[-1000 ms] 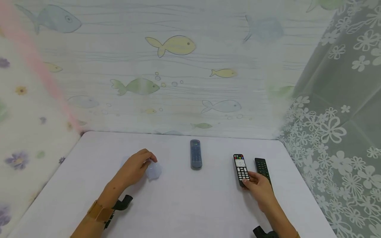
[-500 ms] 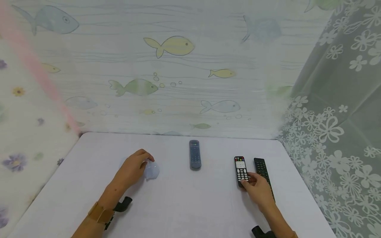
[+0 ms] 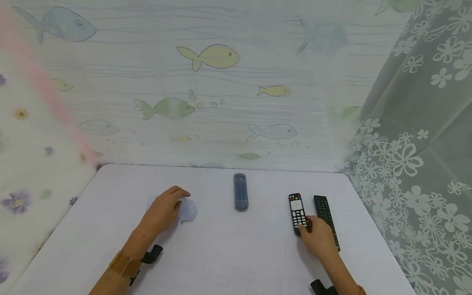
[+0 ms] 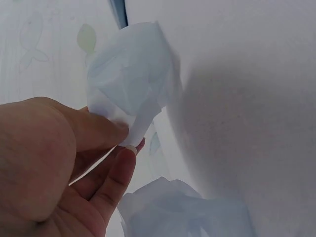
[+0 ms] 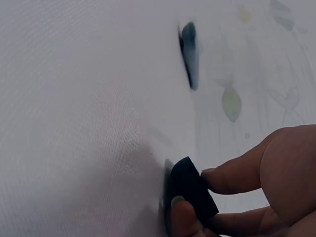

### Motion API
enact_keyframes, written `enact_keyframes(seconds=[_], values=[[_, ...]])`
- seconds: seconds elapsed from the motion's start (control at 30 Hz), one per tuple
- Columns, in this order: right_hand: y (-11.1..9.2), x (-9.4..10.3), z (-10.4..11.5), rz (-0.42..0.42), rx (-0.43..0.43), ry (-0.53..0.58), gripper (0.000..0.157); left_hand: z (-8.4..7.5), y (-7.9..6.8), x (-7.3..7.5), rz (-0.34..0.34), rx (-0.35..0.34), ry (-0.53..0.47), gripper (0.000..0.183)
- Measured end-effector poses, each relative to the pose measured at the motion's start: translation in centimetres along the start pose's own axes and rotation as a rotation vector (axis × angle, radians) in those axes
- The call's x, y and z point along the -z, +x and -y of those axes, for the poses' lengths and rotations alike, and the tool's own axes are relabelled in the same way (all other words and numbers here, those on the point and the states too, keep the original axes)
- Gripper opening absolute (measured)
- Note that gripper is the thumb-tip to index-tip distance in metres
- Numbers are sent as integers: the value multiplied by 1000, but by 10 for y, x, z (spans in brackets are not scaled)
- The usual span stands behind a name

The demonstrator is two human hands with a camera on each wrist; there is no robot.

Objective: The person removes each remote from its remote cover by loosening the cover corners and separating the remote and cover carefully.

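My left hand [image 3: 164,211] pinches a crumpled piece of thin, translucent pale-blue film [image 4: 131,69] between thumb and fingers, over the left part of the table. More of the same pale film [image 4: 182,212] shows lower in the left wrist view. On the right, my right hand [image 3: 318,235] grips the lower end of a black remote control [image 3: 297,209] with white keys, thumb on its key side. In the right wrist view, fingers and thumb pinch the dark body of that remote [image 5: 190,187]. Another black remote control [image 3: 324,213] lies just right of it, partly covered by the hand.
A blue-grey remote control [image 3: 241,191] lies near the back middle of the white table [image 3: 228,254]. Behind the table hangs a fish-print curtain [image 3: 221,82]. A grey lace curtain [image 3: 416,164] borders the right side, a flowered cloth [image 3: 33,180] the left.
The right hand has shifted slightly left with the white-keyed remote, baring more of the black remote beside it. The left hand stays nearly still with the film. The head view has drifted a little.
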State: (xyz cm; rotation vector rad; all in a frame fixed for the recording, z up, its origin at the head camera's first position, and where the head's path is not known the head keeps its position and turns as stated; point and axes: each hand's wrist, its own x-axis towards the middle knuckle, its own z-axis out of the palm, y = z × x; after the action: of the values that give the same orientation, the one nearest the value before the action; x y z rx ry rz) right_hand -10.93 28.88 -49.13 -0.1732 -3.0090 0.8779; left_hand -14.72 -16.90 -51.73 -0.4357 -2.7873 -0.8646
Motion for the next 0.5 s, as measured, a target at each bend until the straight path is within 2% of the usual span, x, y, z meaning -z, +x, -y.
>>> enact_keyframes(seconds=[0.23, 0.5], values=[[0, -1, 1, -24, 18, -51, 48, -4, 0, 4, -42, -50, 15, 30], [0, -1, 1, -37, 32, -71, 47, -13, 1, 3, -57, -117, 25, 25]])
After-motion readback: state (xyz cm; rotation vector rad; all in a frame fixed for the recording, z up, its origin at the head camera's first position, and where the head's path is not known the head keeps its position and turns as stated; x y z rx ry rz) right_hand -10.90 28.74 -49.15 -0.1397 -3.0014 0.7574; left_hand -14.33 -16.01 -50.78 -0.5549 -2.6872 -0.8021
